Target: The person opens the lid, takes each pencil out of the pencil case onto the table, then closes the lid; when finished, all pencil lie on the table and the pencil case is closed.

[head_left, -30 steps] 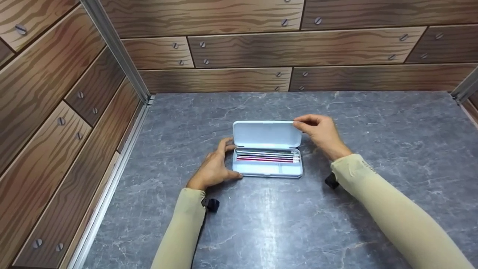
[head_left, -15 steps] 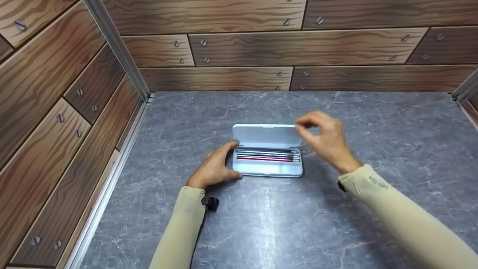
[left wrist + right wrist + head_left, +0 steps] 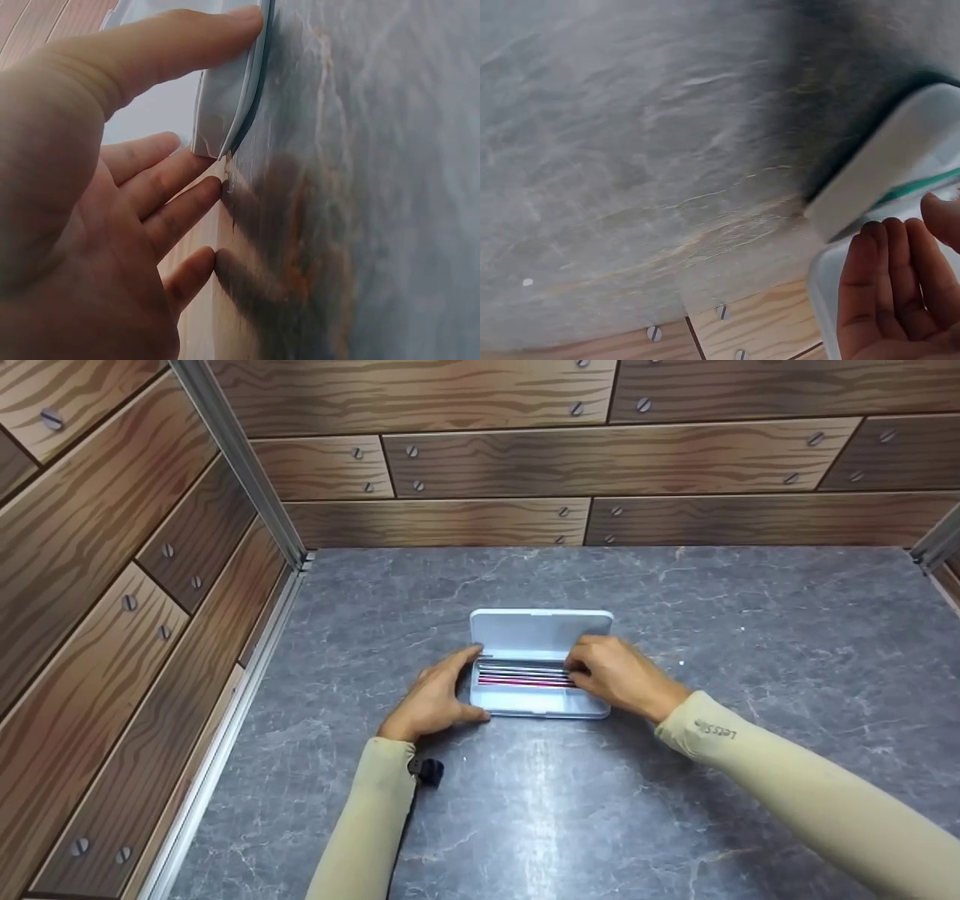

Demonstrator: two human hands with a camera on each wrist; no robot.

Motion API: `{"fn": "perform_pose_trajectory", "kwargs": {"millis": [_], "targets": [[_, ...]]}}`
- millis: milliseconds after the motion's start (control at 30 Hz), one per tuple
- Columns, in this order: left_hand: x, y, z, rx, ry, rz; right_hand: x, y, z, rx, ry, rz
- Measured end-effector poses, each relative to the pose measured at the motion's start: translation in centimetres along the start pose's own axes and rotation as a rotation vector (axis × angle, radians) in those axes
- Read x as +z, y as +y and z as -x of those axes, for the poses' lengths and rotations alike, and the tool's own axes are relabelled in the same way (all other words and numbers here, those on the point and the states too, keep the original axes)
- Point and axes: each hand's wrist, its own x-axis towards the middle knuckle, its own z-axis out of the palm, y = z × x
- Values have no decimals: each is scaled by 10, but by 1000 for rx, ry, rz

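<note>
Here, several slim pencils (image 3: 523, 675) are laid side by side in the rear compartment of the pale blue case (image 3: 517, 713), whose lid (image 3: 514, 631) is raised behind them. Their right ends are covered by the right hand (image 3: 621, 675), its fingers lowered into the case; whether a pencil is pinched cannot be told. At the left end, the left hand (image 3: 429, 706) is spread, the front edge being touched by its thumb. The case is set on a grey marbled tabletop (image 3: 600, 825), bordered by wood-patterned panels (image 3: 480, 461).

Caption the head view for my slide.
Left hand holding an open pale-blue case, right hand at the pencils inside.
</note>
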Motion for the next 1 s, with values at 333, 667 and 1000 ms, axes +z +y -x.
{"fn": "perform_pose_trajectory", "kwargs": {"millis": [333,667,1000], "targets": [[1,4,-2,10,1,-1,3,10,-1,11,-25,-47],[3,3,-1,9,-9,9,-6,5,12,96,7,-118],[3,-1,0,-6,2,10,-30,-9,48,342,65,-255]]}}
